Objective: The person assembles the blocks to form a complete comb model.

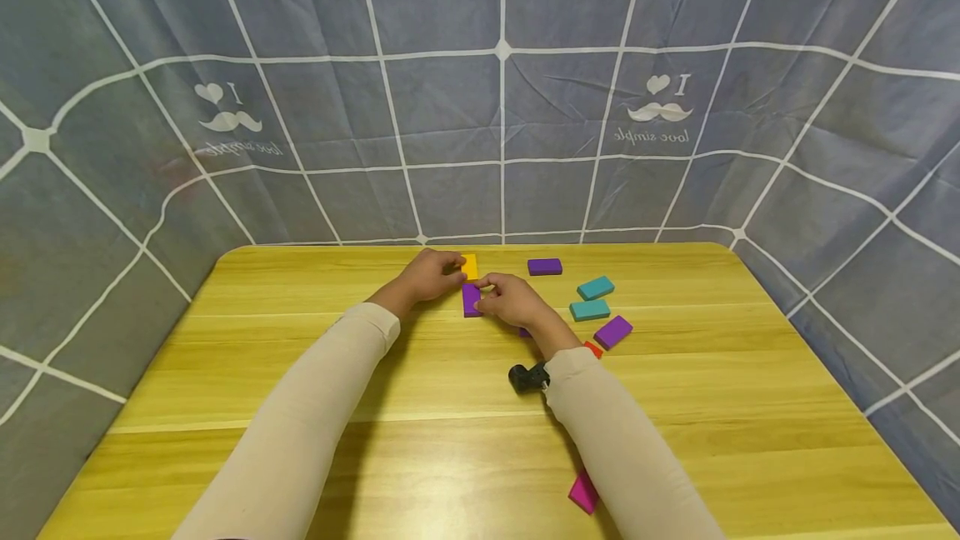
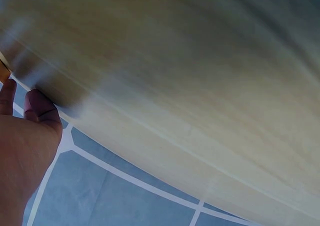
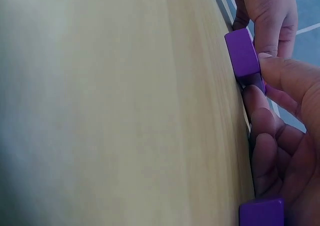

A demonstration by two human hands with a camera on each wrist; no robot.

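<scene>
In the head view a yellow rectangular block [image 1: 470, 267] lies near the table's far edge, just beyond a purple block [image 1: 470, 301] set lengthwise toward me. My left hand [image 1: 431, 275] holds the yellow block from its left side, thumb at the near corner and fingers at the far one. From the right, my right hand [image 1: 513, 301] pinches the purple block between thumb and finger. The right wrist view shows that purple block [image 3: 242, 55] at the fingertips, the other fingers curled below. Only a sliver of the yellow block [image 2: 4, 72] enters the left wrist view.
Right of my hands lie a purple block [image 1: 544, 267], two teal blocks [image 1: 596, 288] and another purple block [image 1: 614, 332]. A red block [image 1: 593, 349] is partly behind my right arm, a magenta block [image 1: 583, 493] beside its sleeve. A black device [image 1: 528, 378] sits at the right wrist.
</scene>
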